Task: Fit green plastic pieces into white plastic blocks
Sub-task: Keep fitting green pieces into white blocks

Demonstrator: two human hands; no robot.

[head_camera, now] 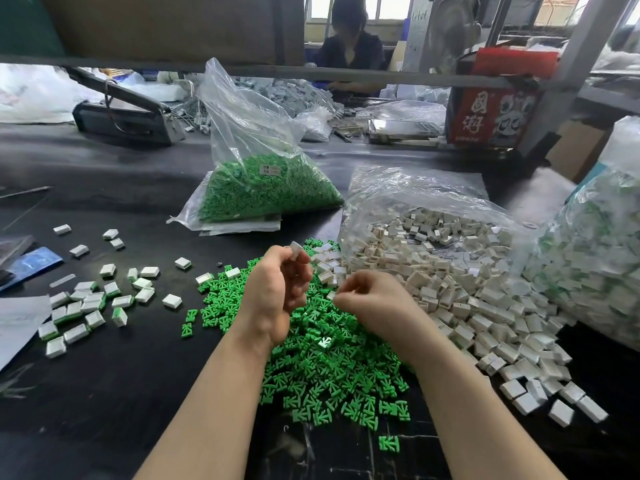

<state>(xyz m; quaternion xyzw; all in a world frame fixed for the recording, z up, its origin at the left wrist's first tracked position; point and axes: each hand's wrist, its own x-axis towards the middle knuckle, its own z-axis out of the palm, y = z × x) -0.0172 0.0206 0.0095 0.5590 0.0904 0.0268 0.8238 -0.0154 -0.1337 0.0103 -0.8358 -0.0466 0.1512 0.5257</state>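
Above ridged green pieces (pixel 332 368), left hand (pixel 277 292) pinches boxy white block (pixel 297 250).

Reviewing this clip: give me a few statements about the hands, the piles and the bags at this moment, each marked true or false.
1. The left hand holds a white block in its fingers. True.
2. The bag of green pieces lies right of the bag of white blocks. False: it lies to the left and farther back.
3. Both forearms are over the loose green pile. True.
4. The right hand lies flat and open on the table. False: its fingers are curled, seemingly pinching something small.
5. The blocks with green already fitted lie left of the hands. True.
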